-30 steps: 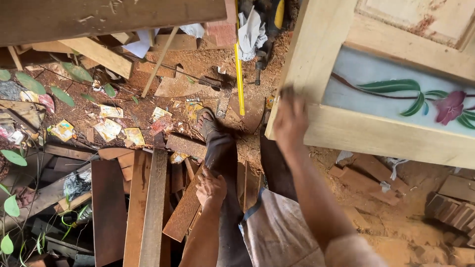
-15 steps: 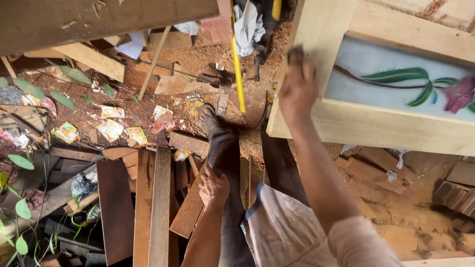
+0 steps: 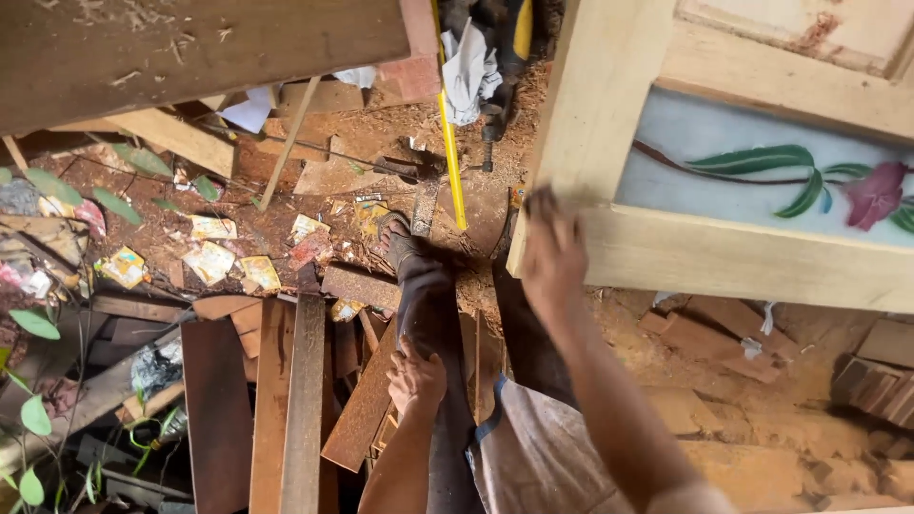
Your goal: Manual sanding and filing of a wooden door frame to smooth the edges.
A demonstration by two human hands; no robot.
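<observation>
Left hand (image 3: pixel 416 378) rested flat, fingers loosely curled on own dark-trousered leg (image 3: pixel 426 314), right hand (image 3: pixel 554 255) pressed against lower corner of pale upright wooden door frame with flower-painted glass panel (image 3: pixel 609 114); best rubbed evenly along grain; grasp unclear, no containers visible beyond.

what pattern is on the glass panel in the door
A green-leaved stem with a dark pink flower on the pale glass panel, head view.

Bare forearms, no sleeves showing; greyish shorts (image 3: pixel 533 447) with a blue edge, and perhaps a sandal (image 3: pixel 395 233), dust-blurred.
</observation>
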